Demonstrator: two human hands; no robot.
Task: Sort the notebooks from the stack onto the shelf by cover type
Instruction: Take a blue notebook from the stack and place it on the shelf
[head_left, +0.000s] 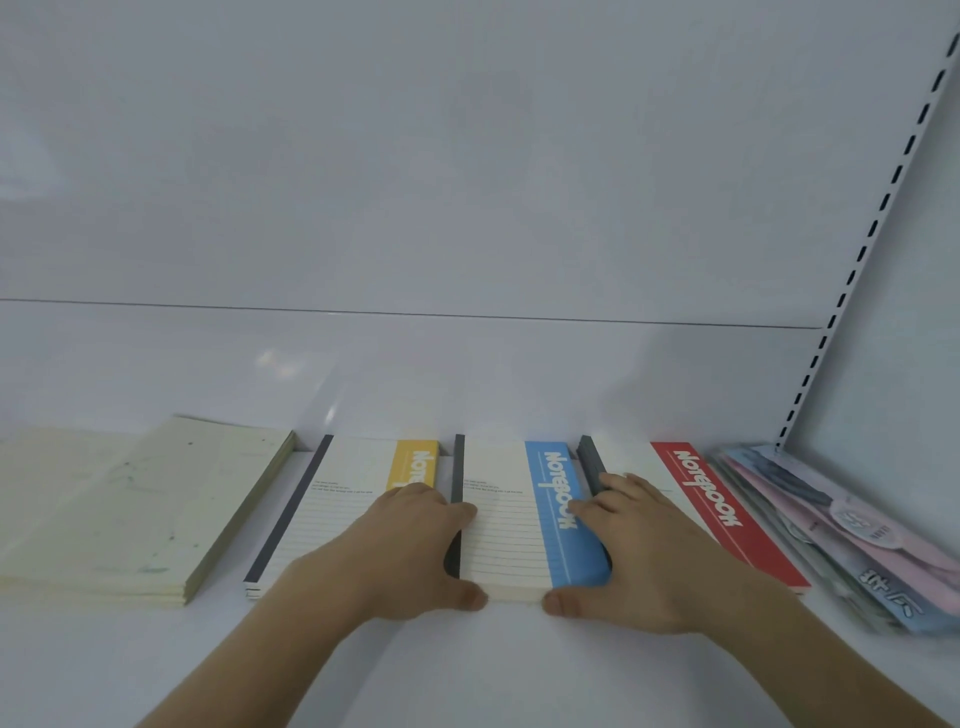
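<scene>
Head view, shelf: we look down on a white shelf (467, 675) with notebook piles laid flat in a row
Row, our left to right: cream pile (130, 514), yellow-band pile (337, 499), blue-band pile (519, 519), red-band pile (727, 509), pastel pile (841, 525)
Left hand (395, 561): grip curled round the blue-band pile's left edge, thumb at its near edge
Right hand (654, 561): grip curled round its right edge, thumb at the near edge
Risk, as we judge it: squaring the pile could nudge its close neighbours askew, or the top covers could slide off line
</scene>
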